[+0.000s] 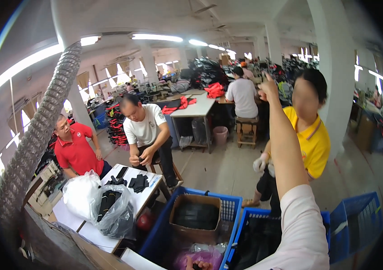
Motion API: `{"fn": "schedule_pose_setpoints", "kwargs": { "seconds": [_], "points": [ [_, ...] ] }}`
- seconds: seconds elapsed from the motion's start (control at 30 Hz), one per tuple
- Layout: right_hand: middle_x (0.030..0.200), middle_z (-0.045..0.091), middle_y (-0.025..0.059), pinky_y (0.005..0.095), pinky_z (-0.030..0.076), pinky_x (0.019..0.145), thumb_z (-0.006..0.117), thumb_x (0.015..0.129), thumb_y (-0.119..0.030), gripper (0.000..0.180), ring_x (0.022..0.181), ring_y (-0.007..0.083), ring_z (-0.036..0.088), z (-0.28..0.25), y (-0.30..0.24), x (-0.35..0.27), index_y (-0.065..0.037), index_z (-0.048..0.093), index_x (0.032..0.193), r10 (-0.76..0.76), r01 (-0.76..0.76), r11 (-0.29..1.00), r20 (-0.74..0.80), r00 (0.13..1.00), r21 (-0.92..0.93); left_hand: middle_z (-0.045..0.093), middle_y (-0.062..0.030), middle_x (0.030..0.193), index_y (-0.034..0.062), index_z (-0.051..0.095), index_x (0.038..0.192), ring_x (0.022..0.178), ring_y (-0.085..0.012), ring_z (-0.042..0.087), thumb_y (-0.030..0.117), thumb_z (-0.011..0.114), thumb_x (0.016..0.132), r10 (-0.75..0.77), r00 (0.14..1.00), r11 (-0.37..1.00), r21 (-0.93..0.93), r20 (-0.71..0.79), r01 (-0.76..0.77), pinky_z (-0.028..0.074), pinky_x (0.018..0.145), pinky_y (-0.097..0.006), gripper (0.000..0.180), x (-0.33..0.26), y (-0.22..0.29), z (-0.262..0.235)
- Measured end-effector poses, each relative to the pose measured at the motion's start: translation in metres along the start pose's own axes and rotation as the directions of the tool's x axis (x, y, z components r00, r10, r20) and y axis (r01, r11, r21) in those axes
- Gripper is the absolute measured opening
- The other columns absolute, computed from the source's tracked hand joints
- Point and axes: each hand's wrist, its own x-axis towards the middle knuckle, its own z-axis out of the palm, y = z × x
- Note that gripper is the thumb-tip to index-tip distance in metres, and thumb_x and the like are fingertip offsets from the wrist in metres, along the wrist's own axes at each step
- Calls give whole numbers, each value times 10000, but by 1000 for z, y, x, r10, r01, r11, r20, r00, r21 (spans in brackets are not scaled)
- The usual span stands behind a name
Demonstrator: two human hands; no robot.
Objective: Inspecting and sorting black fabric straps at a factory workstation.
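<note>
1. At the near edge, low and central, the left hand (202, 265) shows only in part, just beside or touching the purple bag (209, 255); a dark patch sits by its fingers, and I cannot tell what that grip holds, if anything.
2. Around the bag stand the walls of the blue crate (231, 211). The bag lies crumpled, with no long axis I can make out; the left hand is much the nearer of the two.
3. Just beyond the bag, in the same crate, the cardboard box (189, 236) narrows the room on the far side.
4. To the right, a second crate (240, 227) holds dark pieces, its rim close by.
5. High above the crates, well apart from the bag, the right hand (269, 89) points, index finger extended, the others folded, nothing visible in its grip.
6. Left of the crates is the white worktop (99, 243); a co-worker in yellow (314, 148) is opposite, on the right.
7. Farther off, grey floor (191, 171) stretches toward a white table (193, 108).
</note>
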Motion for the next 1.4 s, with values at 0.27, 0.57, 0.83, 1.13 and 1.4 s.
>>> {"fn": "schedule_pose_setpoints", "kwargs": {
  "seconds": [0.27, 0.57, 0.83, 1.13, 1.4],
  "points": [
    [740, 622, 67, 274, 379, 360, 556, 826, -166, 87, 471, 147, 516, 80, 9, -203, -82, 576, 828, -250, -37, 872, 507, 825, 489, 509, -71, 593, 94, 505, 578, 630, -229, 502, 497, 587, 831, 98, 979, 989, -91, -177, -115, 459, 743, -428, 483, 4, 10, 17],
    [856, 680, 87, 290, 515, 713, 639, 821, -197, 171, 733, 230, 659, 22, 173, -545, -93, 697, 943, -269, 180, 960, 879, 394, 213, 641, -120, 783, 63, 561, 647, 790, -275, 609, 519, 496, 879, 47, 999, 998, 41, 0, -47, 494, 787, -363, 516, 51, 18, 40],
    [871, 678, 115, 315, 512, 729, 643, 811, -190, 190, 785, 245, 658, 14, 165, -542, -67, 695, 946, -160, 155, 981, 931, 327, 114, 615, -135, 737, 78, 508, 618, 845, -315, 601, 504, 636, 795, 20, 999, 998, -58, -37, -22, 504, 814, -414, 479, 62, 12, 12],
    [749, 596, 26, 185, 390, 521, 680, 799, -147, 192, 626, 76, 510, 13, 144, -550, -8, 677, 931, 145, -524, 851, 948, 283, 27, 619, -192, 920, 2, 542, 852, 928, -339, 600, 517, 461, 898, 233, 947, 927, 245, 222, -285, 500, 864, -423, 523, 34, 10, 29],
    [715, 641, 69, 244, 450, 553, 681, 788, -152, 149, 601, 136, 574, 10, 165, -551, -32, 690, 877, -159, -58, 974, 838, 522, 221, 610, -219, 1039, -11, 597, 875, 1027, -345, 559, 550, 443, 889, 40, 952, 986, 141, 303, -87, 418, 973, -432, 582, 33, 9, 35]
  ]
}}
